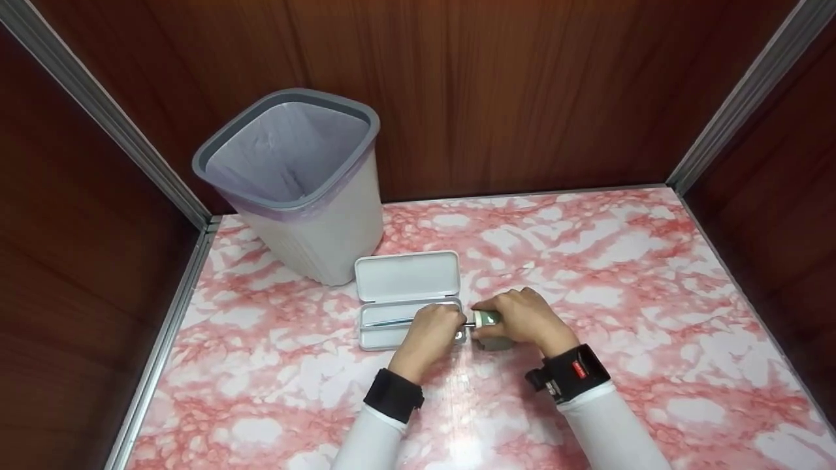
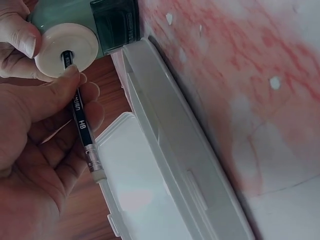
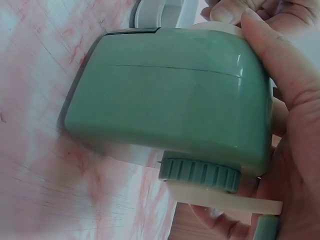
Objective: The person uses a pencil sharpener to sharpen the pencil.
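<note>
My left hand [image 1: 432, 329] pinches a black HB pencil [image 2: 82, 122] between thumb and fingers. The pencil's eraser end points back toward the palm, and its front end sits inside the round cream opening [image 2: 46, 50] of a green crank pencil sharpener [image 3: 165, 100]. Around the sharpener's body my right hand [image 1: 526, 316] keeps a grip, with a finger along the cream front. The sharpener's cream crank arm [image 3: 225, 197] lies near the right palm. The pencil's tip is hidden inside. A dark, see-through shavings drawer [image 2: 116, 25] shows on the sharpener.
An open white pencil case [image 1: 408, 275] lies beside the left hand, a thin blue pencil [image 1: 386, 322] inside it. Behind it at the left stands a lined waste bin [image 1: 346, 228]. Dark wood panels [image 1: 522, 98] bound the red-and-white marbled tabletop [image 1: 620, 294].
</note>
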`<state>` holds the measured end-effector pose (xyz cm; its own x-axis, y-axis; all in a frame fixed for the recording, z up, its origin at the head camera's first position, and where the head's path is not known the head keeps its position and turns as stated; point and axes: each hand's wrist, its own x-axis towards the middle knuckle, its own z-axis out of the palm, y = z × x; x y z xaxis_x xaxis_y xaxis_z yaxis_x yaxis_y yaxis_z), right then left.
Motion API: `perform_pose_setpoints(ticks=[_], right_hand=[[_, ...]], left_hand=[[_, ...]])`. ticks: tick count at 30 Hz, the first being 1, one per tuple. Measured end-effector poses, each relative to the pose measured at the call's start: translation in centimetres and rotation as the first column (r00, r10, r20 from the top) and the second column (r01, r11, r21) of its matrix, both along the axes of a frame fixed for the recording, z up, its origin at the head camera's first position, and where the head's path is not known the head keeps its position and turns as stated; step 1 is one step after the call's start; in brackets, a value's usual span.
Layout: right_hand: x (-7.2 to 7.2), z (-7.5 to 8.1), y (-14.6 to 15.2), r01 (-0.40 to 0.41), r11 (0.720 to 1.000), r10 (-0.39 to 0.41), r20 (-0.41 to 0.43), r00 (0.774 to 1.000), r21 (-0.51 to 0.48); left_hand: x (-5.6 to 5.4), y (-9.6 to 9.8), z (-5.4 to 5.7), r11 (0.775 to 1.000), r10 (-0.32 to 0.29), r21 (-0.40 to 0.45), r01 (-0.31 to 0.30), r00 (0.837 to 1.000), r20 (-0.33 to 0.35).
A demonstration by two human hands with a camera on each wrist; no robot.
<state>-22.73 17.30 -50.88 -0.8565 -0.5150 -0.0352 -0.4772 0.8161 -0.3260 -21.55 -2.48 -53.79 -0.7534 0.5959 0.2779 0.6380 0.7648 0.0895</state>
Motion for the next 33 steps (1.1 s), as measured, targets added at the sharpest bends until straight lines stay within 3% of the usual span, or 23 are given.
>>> perform_pose_setpoints(ticks=[6,10,14,18,22,26,33], right_hand=[[0.4,-0.3,0.0,-0.018,1.000,0.019,-0.071,0.997,0.010],[0.8,-0.6,0.0,-0.031,1.000,0.030,-0.175,0.984,-0.004],[1.2,-0.2,0.3,-0.043,0.997,0.023,-0.277,0.961,-0.067],[1.7,0.9,1.3,-0.033,0.986,-0.022,-0.327,0.945,-0.162],[2.2,1.5,3.1,0.035,0.972,-0.114,-0.337,0.934,-0.233],[2.9,1.2,4.5,0.105,0.963,-0.179,-0.298,0.938,-0.250],[3.7,0.1,5.1,0.175,0.951,-0.240,-0.253,0.937,-0.253]], left_hand=[[0.4,0.5,0.0,0.998,0.044,-0.036,-0.045,0.999,-0.006],[0.7,0.7,-0.2,0.996,0.078,-0.033,-0.078,0.997,-0.010],[0.9,0.8,-0.2,0.996,0.090,-0.028,-0.090,0.996,0.001],[1.2,0.7,-0.1,0.996,0.089,-0.013,-0.089,0.996,0.024],[1.5,0.8,0.3,0.995,0.094,-0.023,-0.093,0.994,0.056],[1.7,1.2,0.6,0.996,0.089,-0.021,-0.087,0.990,0.107],[2.0,2.9,-0.1,0.996,0.084,0.016,-0.087,0.986,0.141]])
